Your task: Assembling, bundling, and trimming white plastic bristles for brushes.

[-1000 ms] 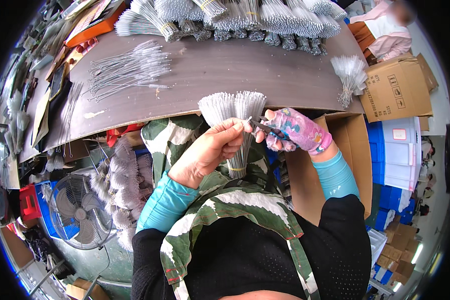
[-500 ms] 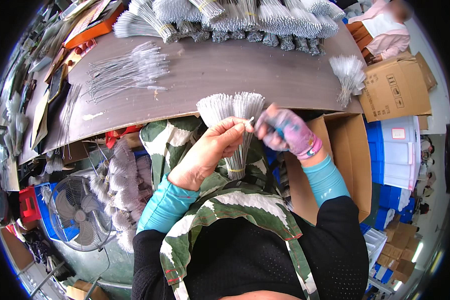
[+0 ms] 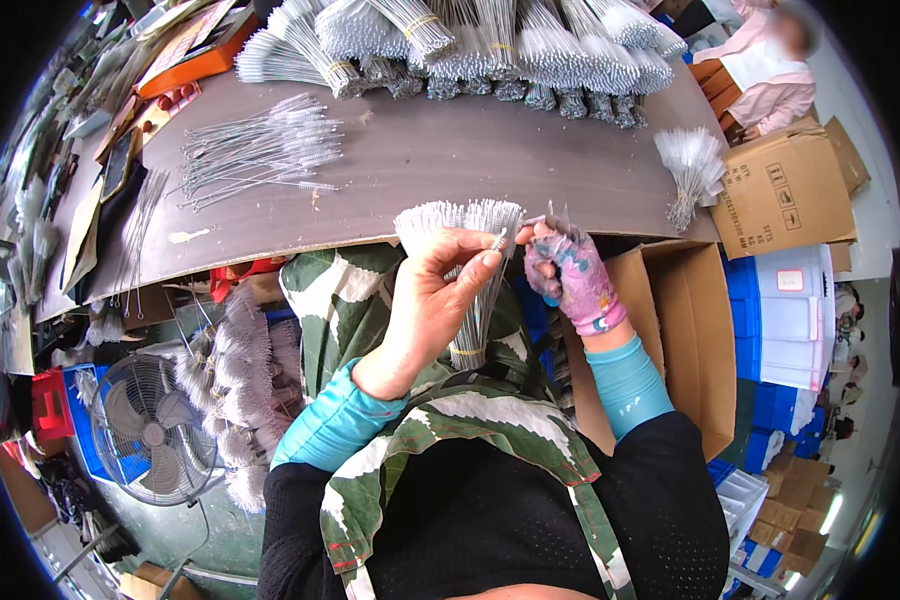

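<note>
My bare left hand (image 3: 432,295) is closed, its thumb and forefinger pinching the small tip of a thin wire brush (image 3: 501,237); most of that brush is hidden. Just to its right, my right hand (image 3: 577,275), in a stained pink fingerless glove, has its fingers curled around a small pointed metal tool (image 3: 566,212), whose kind I cannot make out. Behind my left hand, a banded bundle of wire brushes (image 3: 470,340) stands upright at my lap, white bristles at the top, against the camouflage apron (image 3: 322,295).
Loose wire brushes (image 3: 260,150) lie on the brown table (image 3: 500,150), with stacked bundles (image 3: 490,50) along its back. Another bundle (image 3: 688,175) lies at the right edge. An open cardboard box (image 3: 695,340) is beside my right arm. A fan (image 3: 153,430) stands lower left. A person (image 3: 760,70) is at far right.
My right hand has drawn slightly back from my left fingertips, and the pointed metal tool now shows in it. My left hand has turned more upright, still pinching.
</note>
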Demonstrator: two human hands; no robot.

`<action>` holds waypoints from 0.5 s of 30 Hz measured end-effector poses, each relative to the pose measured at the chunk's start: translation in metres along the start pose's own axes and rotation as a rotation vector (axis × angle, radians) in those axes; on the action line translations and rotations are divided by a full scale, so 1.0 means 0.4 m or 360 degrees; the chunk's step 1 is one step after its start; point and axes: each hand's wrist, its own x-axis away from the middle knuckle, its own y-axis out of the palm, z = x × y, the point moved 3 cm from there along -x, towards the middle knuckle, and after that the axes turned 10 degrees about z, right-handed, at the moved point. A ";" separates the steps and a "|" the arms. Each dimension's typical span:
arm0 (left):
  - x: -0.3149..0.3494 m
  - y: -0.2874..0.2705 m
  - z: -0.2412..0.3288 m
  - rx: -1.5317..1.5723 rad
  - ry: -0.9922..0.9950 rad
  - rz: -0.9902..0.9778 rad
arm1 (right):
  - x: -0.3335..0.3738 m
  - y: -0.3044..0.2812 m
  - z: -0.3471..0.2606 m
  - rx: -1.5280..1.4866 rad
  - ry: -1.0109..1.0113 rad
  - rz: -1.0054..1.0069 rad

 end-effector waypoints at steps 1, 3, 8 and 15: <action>-0.002 0.005 -0.001 0.0005 0.0003 0.0002 | 0.005 0.009 -0.002 0.0000 -0.0030 -0.0073; -0.009 0.017 0.000 0.0069 0.0027 -0.0033 | 0.021 0.024 -0.008 0.0069 -0.0042 -0.0020; -0.023 0.037 -0.001 0.0079 0.0174 0.0011 | 0.038 0.056 0.010 0.0123 -0.0007 0.0278; -0.022 0.036 -0.024 -0.0228 0.0378 0.0179 | 0.047 0.049 -0.026 0.0012 -0.0207 0.0302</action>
